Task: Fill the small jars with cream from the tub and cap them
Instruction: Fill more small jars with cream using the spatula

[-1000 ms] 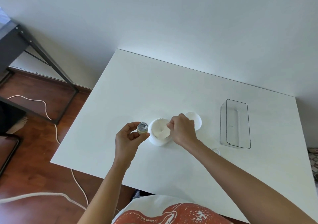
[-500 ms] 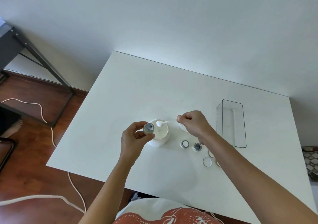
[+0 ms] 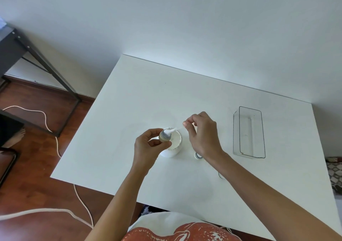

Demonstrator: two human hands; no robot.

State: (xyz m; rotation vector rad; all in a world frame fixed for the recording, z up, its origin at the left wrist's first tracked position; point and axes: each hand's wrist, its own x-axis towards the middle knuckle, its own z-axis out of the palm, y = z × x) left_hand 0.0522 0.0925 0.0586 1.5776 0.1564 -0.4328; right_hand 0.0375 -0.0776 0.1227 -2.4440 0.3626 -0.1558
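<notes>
my left hand [image 3: 148, 144] pinches a small tan round jar [image 3: 165, 136] between thumb and fingers, holding it above the near-left rim of the white round cream tub [image 3: 174, 146] on the white table [image 3: 148, 96]. my right hand [image 3: 201, 135] pinches a thin white spatula [image 3: 174, 129], its cream-loaded tip resting on the jar's mouth. another small jar [image 3: 197, 155] sits on the table just right of the tub, partly hidden by my wrist, and a clear rectangular plastic bin [image 3: 249, 132] stands further right.

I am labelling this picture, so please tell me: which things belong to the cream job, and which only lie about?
Job: small brown jar in left hand; white spatula in right hand; white cream tub.
Idle: clear plastic box; white floor cable.
</notes>
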